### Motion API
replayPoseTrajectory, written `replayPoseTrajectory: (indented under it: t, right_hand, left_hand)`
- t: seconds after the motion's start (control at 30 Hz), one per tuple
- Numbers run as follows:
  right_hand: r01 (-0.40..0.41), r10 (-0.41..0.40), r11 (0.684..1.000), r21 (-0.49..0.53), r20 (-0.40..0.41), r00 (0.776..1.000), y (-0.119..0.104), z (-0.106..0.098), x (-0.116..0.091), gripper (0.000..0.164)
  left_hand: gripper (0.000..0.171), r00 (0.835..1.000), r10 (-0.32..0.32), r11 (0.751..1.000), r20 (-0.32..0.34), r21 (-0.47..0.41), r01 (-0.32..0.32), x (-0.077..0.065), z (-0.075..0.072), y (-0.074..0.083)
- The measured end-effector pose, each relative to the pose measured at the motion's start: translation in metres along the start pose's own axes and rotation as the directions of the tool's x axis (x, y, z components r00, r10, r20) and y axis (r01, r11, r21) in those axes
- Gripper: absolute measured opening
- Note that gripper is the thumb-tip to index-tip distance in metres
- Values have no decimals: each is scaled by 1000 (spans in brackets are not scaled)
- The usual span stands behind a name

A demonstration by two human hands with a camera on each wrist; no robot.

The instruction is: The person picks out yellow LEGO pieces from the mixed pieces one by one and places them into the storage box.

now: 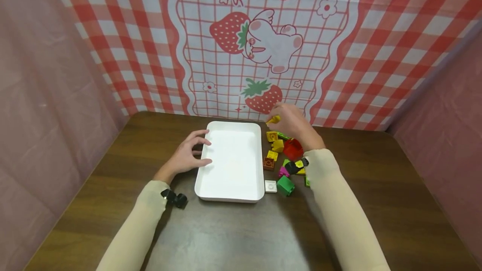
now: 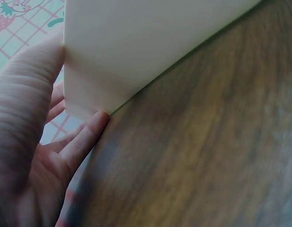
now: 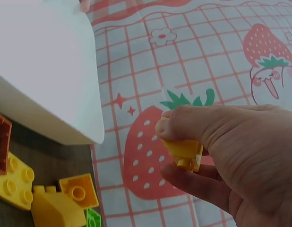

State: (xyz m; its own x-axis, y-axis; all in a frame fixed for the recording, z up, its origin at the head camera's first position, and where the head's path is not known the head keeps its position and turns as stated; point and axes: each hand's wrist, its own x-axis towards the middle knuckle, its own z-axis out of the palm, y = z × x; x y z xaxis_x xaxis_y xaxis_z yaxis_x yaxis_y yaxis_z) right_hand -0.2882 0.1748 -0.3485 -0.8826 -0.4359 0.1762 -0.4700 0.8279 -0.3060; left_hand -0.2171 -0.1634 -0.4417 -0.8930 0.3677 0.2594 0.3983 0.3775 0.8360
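Note:
My right hand (image 1: 289, 121) is raised at the tray's far right corner and pinches a yellow toy building block (image 3: 183, 150) between thumb and fingers. The block has a stud showing on its underside in the right wrist view. My left hand (image 1: 185, 154) holds the left side of a white tray (image 1: 229, 199), with thumb and fingertips over its rim. In the left wrist view, a fingertip (image 2: 102, 118) touches the foot of the tray's outer wall (image 2: 122, 52). The bare white inside of the tray shows in the head view.
Right of the tray lie several loose blocks: yellow (image 1: 278, 145), brown (image 1: 268, 163), red (image 1: 293, 149), pink (image 1: 283, 172), green (image 1: 285, 186) and white (image 1: 270, 186). A strawberry-print cloth (image 1: 226, 95) hangs behind the wooden table (image 1: 113, 195).

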Motion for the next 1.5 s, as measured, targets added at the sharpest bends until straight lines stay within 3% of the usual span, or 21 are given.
replayPoseTrajectory:
  t: [0.27, 0.7, 1.0, 1.3, 1.5]
  right_hand:
    - [14, -15, 1000, 10, 23, 1000, -11, 1, 8, 18]
    - [58, -58, 998, 10, -7, 998, -29, 1, 20, 14]
    - [35, -36, 999, 19, 45, 998, -42, -1, 23, 16]
    - [80, -83, 996, 42, 56, 995, -46, 14, 26, 13]
    - [59, -62, 997, 59, 58, 996, -46, 27, 25, 12]
  left_hand:
    - [48, 1000, 8, 1000, 0, -2, -8, 1, 0, -1]
    - [48, 1000, 3, 1000, 3, -9, -2, 1, 0, 0]
    - [48, 1000, 2, 1000, 4, -16, -2, 0, -1, -1]
    - [48, 1000, -6, 1000, 5, -22, 6, 1, -1, -3]
    - [48, 1000, -6, 1000, 2, -22, 6, 1, -1, -2]
